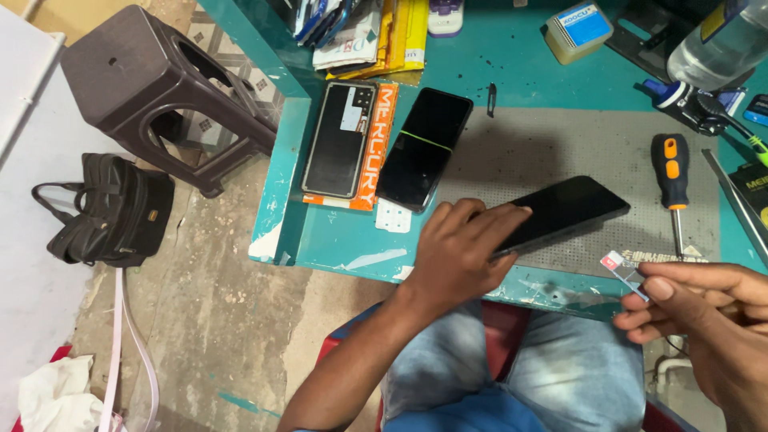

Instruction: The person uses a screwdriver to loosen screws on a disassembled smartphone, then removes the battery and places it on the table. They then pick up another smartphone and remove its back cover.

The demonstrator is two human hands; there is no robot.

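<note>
My left hand grips the near end of a black smartphone, which lies tilted over the grey work mat on the teal bench. My right hand, at the lower right, pinches a small card tray with a red and white chip on it, held just off the bench's front edge. A second black phone with a thin green line across its screen lies to the left of the mat. Beside it rests a phone back panel on an orange packet.
A black and orange screwdriver lies on the mat's right side. A clear bottle, small box and papers sit at the back. On the floor to the left stand a dark plastic stool and a black bag.
</note>
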